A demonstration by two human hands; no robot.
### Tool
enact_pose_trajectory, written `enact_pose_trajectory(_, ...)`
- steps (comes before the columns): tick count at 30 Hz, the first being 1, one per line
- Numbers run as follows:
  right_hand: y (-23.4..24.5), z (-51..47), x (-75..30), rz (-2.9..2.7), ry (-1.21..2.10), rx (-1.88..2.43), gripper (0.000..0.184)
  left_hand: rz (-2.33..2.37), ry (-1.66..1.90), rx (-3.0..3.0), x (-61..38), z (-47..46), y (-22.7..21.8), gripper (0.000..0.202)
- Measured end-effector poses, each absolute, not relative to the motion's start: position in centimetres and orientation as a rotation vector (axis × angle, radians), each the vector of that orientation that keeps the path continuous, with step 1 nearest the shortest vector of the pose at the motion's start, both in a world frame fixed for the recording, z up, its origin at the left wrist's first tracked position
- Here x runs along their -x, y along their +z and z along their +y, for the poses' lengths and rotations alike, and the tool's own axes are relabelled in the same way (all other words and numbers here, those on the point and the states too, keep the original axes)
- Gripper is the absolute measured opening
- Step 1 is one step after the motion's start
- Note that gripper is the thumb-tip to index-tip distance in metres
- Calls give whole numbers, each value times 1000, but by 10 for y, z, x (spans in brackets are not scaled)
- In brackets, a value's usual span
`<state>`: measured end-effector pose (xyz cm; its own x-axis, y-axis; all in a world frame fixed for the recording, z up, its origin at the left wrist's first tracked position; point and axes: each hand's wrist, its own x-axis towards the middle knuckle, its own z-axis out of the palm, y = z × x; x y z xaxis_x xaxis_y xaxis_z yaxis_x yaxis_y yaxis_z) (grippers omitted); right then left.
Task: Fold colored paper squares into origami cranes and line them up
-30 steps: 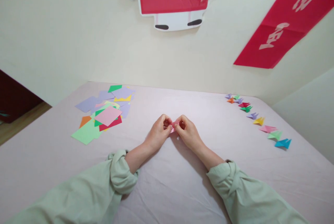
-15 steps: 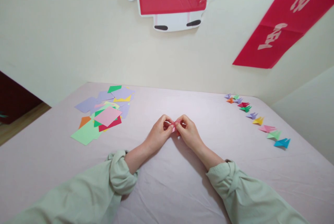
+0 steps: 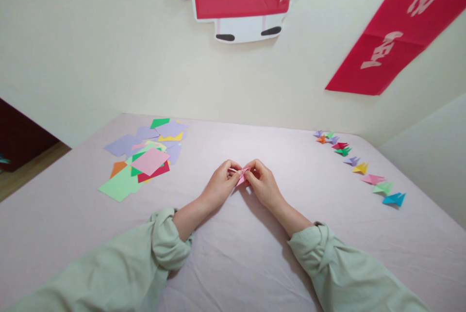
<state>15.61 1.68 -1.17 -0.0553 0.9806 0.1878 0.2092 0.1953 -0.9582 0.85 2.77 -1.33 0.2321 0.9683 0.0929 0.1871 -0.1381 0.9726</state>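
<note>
A small folded pink paper piece (image 3: 241,176) sits between my two hands, just above the pale pink cloth (image 3: 233,263). My left hand (image 3: 221,184) pinches its left end and my right hand (image 3: 262,183) pinches its right end with fingertips together. Most of the paper is hidden by my fingers. Both forearms wear pale green rolled sleeves.
A loose pile of coloured paper squares (image 3: 145,159) lies at the left. A curved row of several small folded paper figures (image 3: 358,166) runs along the right, ending in a blue one (image 3: 394,199). Red banners (image 3: 393,35) hang on the cream wall behind.
My fingers have shifted slightly on the pink paper and pressed it flatter; the hands stay in the same spot. Nothing else on the cloth has moved.
</note>
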Motion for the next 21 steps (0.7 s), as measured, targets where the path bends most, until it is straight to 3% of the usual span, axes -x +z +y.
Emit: enact_pose_trajectory(21, -10, 16, -156, -1445, 1006, 1199, 18, 1137, 1057, -1648, -6, 28, -20, 11)
